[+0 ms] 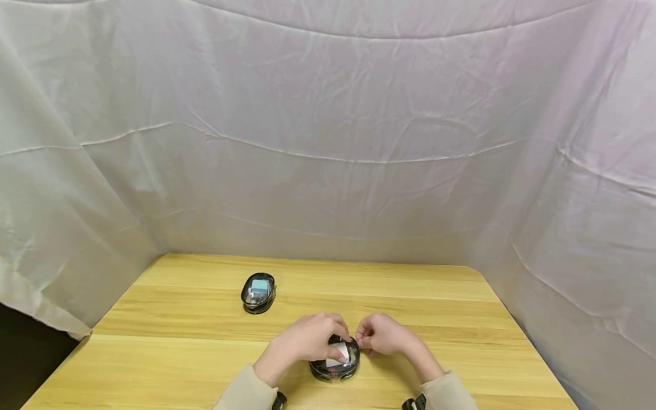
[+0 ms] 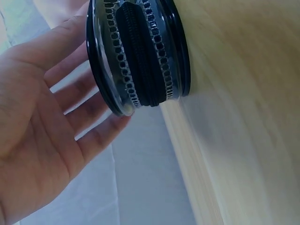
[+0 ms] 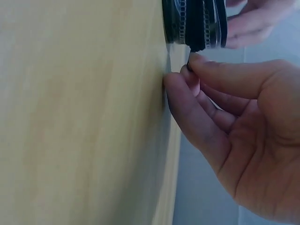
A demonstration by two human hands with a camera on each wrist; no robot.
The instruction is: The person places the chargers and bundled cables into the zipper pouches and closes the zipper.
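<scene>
A small oval zippered case (image 1: pixel 334 374), clear plastic with black trim, rests on the table near its front edge. Through its top a white label (image 1: pixel 337 354) shows. From above, my left hand (image 1: pixel 310 340) grips it, thumb across the top and fingers at the far rim. A black zipper (image 2: pixel 137 56) runs around the side wall, closed along the stretch in the left wrist view. At the case's right end my right hand (image 1: pixel 388 336) pinches the small dark zipper pull (image 3: pixel 190 62) between thumb and index finger; the fingertips hide most of it.
A second oval case (image 1: pixel 258 293) with black trim and a light blue label lies farther back, left of the hands. The wooden table (image 1: pixel 410 285) is enclosed by pale fabric curtains (image 1: pixel 328 193) at the back and sides.
</scene>
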